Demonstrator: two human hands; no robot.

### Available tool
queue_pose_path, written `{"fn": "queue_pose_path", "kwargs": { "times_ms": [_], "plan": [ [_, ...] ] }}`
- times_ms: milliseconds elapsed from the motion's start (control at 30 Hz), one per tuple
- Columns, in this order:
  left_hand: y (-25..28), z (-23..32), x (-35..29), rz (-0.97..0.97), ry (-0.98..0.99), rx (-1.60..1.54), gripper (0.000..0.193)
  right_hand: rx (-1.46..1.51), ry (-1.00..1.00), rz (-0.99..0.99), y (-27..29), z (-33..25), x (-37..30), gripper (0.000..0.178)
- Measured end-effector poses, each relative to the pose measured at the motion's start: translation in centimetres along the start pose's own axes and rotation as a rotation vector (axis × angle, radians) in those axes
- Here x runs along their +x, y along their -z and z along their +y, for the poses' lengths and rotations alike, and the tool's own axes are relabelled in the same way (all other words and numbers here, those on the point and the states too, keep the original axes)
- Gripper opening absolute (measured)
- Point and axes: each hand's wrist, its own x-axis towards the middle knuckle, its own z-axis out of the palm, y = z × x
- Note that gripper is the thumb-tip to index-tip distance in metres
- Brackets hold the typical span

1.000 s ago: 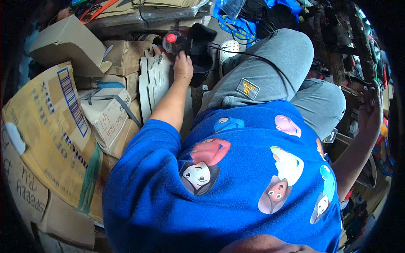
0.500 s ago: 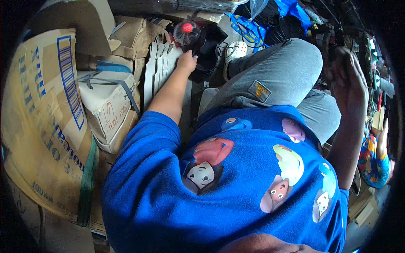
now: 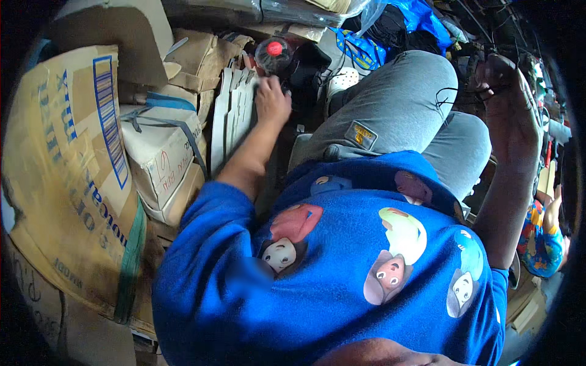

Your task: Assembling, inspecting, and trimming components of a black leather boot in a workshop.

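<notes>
My left hand (image 3: 273, 101) reaches forward over the upright white cardboard pieces (image 3: 235, 107) and the edge of a dark bag-like thing (image 3: 308, 70). Its fingers are loosely bent and apart, and I see nothing held in them. Just beyond stands a clear plastic bottle with a red cap (image 3: 274, 49). Raised beside my knee, my right hand (image 3: 511, 100) has its fingers curled inward in shadow; what they grip cannot be made out. A thin black wire-like loop (image 3: 447, 96) shows against my grey trouser leg.
Cardboard boxes (image 3: 67, 177) crowd the left, with a strapped white box (image 3: 162, 146) between them and my arm. Blue and black plastic bags (image 3: 390, 30) lie ahead. At the far right, another person's colourful sleeve (image 3: 543, 250) shows beside dark clutter.
My left hand has lifted off the dark bag's edge, its fingers loosening. My right hand's fingers have curled inward. The black wire-like loop now shows over my knee.
</notes>
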Motion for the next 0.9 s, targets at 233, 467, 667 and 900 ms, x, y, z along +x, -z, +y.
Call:
{"fn": "queue_pose_path", "kwargs": {
  "times_ms": [233,467,667,900],
  "plan": [
    [-0.3,-1.2,-2.5,-0.458,-0.501,0.58,0.054,0.016,-0.048,0.281,-0.3,-0.8,0.9,0.037],
    [13.1,15.9,5.6,-0.326,-0.499,-0.843,0.041,0.124,0.094,0.108,0.8,-0.4,-2.4,0.045],
    [16.2,28.0,6.0,-0.836,-0.727,-0.928,0.025,0.296,0.139,0.319,2.4,-2.1,-6.0,0.033],
    [12.7,29.4,4.7,-0.871,-0.623,-0.643,0.016,0.401,0.18,0.544,8.3,3.7,-17.4,0.04]
  ]
}}
